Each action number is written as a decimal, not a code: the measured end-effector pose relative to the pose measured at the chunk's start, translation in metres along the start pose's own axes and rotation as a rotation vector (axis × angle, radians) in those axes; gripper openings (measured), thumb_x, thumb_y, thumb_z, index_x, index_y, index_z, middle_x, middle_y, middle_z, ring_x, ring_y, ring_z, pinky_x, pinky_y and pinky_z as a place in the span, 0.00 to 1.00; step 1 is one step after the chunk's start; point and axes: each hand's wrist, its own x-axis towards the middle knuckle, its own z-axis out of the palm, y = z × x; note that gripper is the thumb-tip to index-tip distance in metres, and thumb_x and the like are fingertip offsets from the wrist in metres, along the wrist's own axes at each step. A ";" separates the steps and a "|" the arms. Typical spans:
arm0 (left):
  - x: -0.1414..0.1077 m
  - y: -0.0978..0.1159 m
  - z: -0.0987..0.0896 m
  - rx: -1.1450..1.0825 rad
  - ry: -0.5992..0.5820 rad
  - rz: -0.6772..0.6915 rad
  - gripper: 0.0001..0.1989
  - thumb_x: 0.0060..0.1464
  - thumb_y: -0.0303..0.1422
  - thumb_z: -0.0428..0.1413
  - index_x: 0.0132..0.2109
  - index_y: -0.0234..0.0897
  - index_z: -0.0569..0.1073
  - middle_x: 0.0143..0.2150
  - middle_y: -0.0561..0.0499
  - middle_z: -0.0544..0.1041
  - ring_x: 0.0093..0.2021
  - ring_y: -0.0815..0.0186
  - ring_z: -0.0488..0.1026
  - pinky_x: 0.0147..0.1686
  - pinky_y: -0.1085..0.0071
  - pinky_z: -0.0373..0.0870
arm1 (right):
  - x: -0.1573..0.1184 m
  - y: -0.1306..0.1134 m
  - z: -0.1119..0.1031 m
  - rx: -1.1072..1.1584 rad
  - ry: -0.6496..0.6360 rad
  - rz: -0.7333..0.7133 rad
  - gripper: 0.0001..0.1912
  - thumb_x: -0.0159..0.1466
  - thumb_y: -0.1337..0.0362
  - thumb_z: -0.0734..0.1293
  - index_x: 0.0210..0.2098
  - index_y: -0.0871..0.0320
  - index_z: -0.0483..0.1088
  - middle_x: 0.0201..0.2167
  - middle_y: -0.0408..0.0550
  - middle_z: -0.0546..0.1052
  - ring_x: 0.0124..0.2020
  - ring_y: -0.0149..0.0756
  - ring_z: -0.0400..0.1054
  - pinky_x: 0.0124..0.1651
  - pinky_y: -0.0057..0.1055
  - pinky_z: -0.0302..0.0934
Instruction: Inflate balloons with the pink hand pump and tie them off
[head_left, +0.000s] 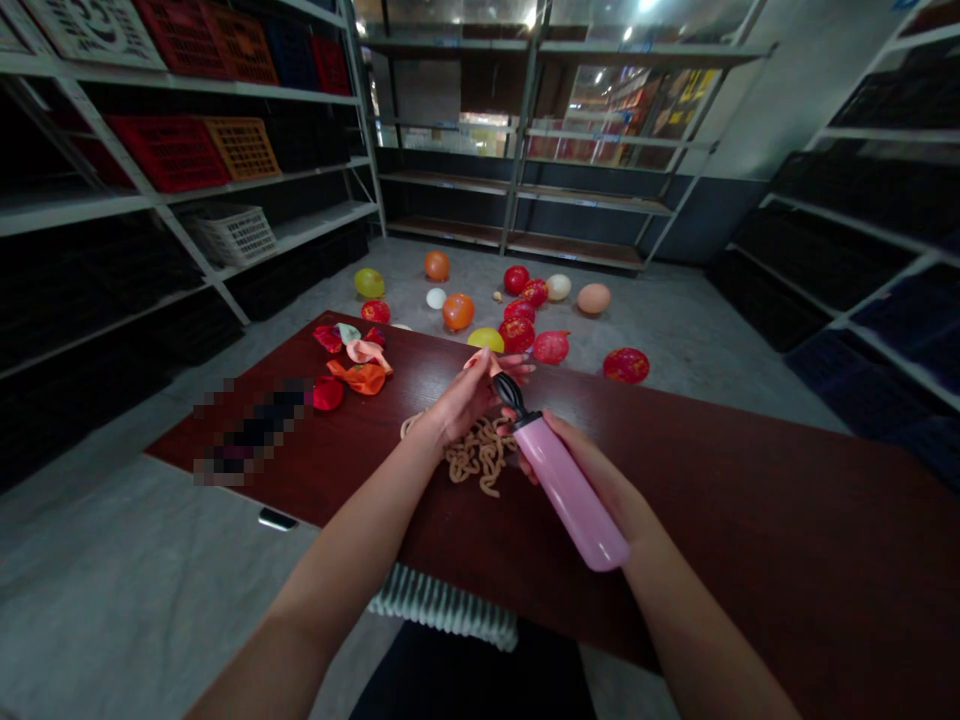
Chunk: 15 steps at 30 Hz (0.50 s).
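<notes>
My right hand (566, 455) is wrapped around the pink body of a balloon hand pump (574, 500), which is held slanted above the table. The black end of the pump points away from me, toward my left hand (466, 398). The fingers of that hand are closed at the black tip, around what looks like a small peach-coloured balloon (492, 364), mostly hidden by the fingers. Beneath both hands, a tangle of tan cord-like pieces (472, 460) lies on the dark red-brown table (720, 500).
Deflated balloons (360, 376) lie at the table's left, near a blurred-out dark object (259, 430). Inflated balloons (517, 333) in several colours rest on the floor beyond. Shelving with crates (169, 150) stands left, a metal rack (517, 190) behind, dark bins (862, 200) right.
</notes>
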 end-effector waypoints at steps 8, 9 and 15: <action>-0.003 0.002 0.012 -0.184 -0.021 -0.143 0.20 0.67 0.44 0.52 0.51 0.35 0.79 0.39 0.43 0.81 0.36 0.62 0.77 0.30 0.72 0.69 | 0.001 0.004 0.000 -0.123 0.011 0.017 0.25 0.66 0.45 0.64 0.50 0.59 0.76 0.25 0.47 0.78 0.24 0.33 0.70 0.27 0.28 0.65; -0.004 0.003 0.012 -0.230 -0.021 -0.147 0.20 0.67 0.45 0.52 0.51 0.35 0.79 0.32 0.46 0.79 0.33 0.63 0.77 0.29 0.72 0.68 | 0.000 0.004 0.002 -0.126 0.037 0.016 0.25 0.66 0.45 0.64 0.49 0.59 0.76 0.26 0.47 0.78 0.24 0.33 0.70 0.26 0.28 0.65; -0.008 0.012 0.018 -0.462 0.014 -0.114 0.21 0.64 0.47 0.56 0.41 0.31 0.79 0.15 0.62 0.50 0.16 0.74 0.56 0.28 0.74 0.69 | -0.007 0.007 0.009 -0.167 0.132 0.050 0.25 0.58 0.49 0.74 0.51 0.52 0.73 0.41 0.46 0.81 0.35 0.36 0.74 0.39 0.32 0.71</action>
